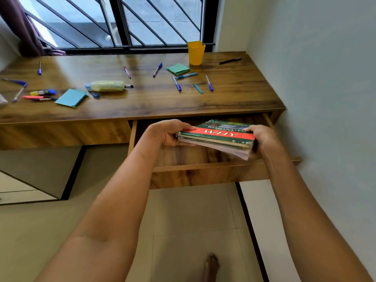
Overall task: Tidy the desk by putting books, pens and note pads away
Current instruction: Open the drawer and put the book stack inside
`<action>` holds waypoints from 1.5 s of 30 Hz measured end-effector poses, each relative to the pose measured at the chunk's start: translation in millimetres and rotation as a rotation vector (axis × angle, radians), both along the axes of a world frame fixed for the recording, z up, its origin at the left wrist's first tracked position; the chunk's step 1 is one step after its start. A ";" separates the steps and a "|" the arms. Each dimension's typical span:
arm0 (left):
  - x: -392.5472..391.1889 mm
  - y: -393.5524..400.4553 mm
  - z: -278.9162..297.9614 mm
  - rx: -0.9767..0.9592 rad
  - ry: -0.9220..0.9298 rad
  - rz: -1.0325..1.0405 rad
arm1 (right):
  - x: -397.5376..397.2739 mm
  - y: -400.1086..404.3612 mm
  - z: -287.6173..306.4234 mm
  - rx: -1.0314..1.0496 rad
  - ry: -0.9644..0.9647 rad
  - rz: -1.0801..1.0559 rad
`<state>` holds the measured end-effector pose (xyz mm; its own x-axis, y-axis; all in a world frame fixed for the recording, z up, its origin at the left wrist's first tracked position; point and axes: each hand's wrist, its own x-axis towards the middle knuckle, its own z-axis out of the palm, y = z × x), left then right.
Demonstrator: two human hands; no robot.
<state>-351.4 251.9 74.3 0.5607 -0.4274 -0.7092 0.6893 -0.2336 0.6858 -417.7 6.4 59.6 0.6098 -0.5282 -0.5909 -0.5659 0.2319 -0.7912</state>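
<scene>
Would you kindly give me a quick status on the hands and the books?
Left hand and right hand grip stack of books by its ends. Stack over open drawer. Nothing blocking. Pens on desk.

glossy wooden desk (142,102), plastic cup (196,52)

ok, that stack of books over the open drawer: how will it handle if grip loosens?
The stack of books is held by the left hand and right hand at opposite ends, so it probably has real weight. The lower items look thin and fanned out at the right edge, so they may slide or sag. The glossy top cover could be slippery.
</scene>
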 end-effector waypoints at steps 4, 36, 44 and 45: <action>-2.3 17.7 -6.3 0.064 0.027 0.034 | -1.1 21.4 5.2 0.066 0.044 0.112; 34.8 63.5 -123.4 1.091 -0.188 -0.052 | 119.4 163.3 -142.7 -0.199 0.226 0.446; 22.4 51.6 -98.0 0.845 -0.464 -0.366 | 106.8 154.3 -117.7 -0.436 0.217 0.643; 18.5 49.2 -92.3 0.704 -0.480 -0.414 | 107.7 148.5 -109.8 -0.494 0.201 0.665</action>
